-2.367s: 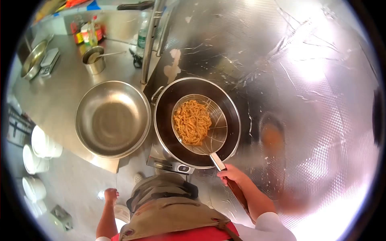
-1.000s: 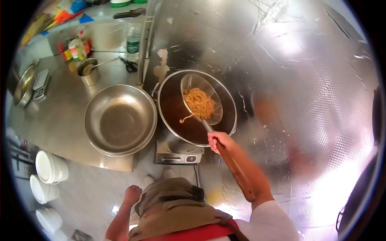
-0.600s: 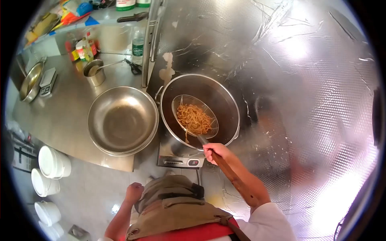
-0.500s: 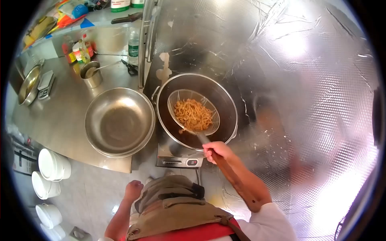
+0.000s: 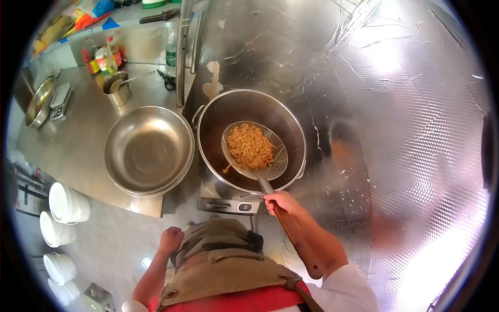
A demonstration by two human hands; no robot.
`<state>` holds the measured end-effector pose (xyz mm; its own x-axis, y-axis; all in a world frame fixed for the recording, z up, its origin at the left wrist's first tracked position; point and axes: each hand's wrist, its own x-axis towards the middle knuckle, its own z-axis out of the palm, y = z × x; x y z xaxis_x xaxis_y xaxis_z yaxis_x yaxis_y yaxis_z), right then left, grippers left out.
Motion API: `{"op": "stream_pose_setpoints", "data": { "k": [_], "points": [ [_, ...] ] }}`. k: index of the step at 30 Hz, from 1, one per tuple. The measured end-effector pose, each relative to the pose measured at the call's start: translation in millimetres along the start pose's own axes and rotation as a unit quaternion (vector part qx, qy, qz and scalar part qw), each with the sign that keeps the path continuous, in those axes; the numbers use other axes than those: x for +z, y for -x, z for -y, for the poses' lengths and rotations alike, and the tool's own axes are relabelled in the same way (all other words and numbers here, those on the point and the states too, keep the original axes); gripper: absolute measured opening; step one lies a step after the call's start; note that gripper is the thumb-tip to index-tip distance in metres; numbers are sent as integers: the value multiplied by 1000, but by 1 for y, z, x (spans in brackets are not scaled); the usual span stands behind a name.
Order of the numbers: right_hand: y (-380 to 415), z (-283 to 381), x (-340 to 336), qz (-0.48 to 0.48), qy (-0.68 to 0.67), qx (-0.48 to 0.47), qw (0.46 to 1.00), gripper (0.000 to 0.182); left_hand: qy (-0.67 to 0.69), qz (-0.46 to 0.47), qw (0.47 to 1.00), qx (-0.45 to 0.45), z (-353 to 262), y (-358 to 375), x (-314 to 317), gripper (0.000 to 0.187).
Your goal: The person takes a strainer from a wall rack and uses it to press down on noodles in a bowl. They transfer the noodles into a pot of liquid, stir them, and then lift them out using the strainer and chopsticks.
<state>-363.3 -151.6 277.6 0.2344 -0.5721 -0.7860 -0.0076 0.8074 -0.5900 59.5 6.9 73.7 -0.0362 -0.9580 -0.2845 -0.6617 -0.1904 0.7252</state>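
Observation:
My right hand [image 5: 280, 203] is wrapped round the wooden handle [image 5: 301, 242] of a wire-mesh strainer, close to its metal neck. The strainer's basket [image 5: 279, 156] is over the mouth of a large steel pot [image 5: 228, 99], tilted a little, with a heap of brown noodles [image 5: 249, 146] in it. A small piece hangs at the basket's left edge. Beside my apron, my left hand [image 5: 172, 239] is curled into a loose fist, touching none of the cookware; nothing shows in it.
The pot stands on a cooker [image 5: 228, 205] with a small display. Left of it, stacked steel bowls [image 5: 150, 151] sit on the counter, with a small steel pot [image 5: 118, 92], scissors [image 5: 166, 79], bottles and a scale [image 5: 61, 100] behind. White buckets [image 5: 68, 203] line the floor. Foil-like sheeting [image 5: 416, 130] covers the right.
The strainer has shifted slightly within the pot's mouth, and its noodles have spread a little. My right hand keeps its grip. The whole view has moved slightly.

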Motion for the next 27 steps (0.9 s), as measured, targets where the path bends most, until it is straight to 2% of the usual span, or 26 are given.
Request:
{"op": "stream_pose_setpoints", "data": {
  "k": [2,5,8,10,11,12,14,18,21,24,27],
  "points": [
    [0,-1,0,27,-12,-7,1000,27,6,6,1000,-19,-36,-5,-19,33],
    [4,7,3,54,-18,-56,997,25,5,0,1000,4,-52,-17,-22,32],
    [26,-5,1,48,-50,-90,993,21,26,-10,999,40,-34,-20,-11,30],
    [35,-20,-3,42,-41,-98,993,20,31,-41,999,8,-38,-11,-18,30],
    [42,-17,8,17,-70,-69,995,21,32,-49,998,-2,-34,-8,-16,29],
    [45,-15,11,9,-30,-61,998,21,31,-54,998,-8,-22,-2,-6,29],
    [45,-1,12,-2,60,-53,997,22,-33,5,999,10,-5,2,9,29],
    [39,-3,15,16,29,-19,999,22,-8,-25,999,21,-36,-4,-7,30],
    [30,-7,17,21,19,-28,999,22,7,-19,1000,20,-44,-11,-9,31],
    [30,2,21,-15,76,-32,996,20,4,-2,999,33,-59,-17,-11,31],
    [26,2,11,-48,134,-77,987,17,17,51,998,40,-80,-15,-12,30]
  ]
}}
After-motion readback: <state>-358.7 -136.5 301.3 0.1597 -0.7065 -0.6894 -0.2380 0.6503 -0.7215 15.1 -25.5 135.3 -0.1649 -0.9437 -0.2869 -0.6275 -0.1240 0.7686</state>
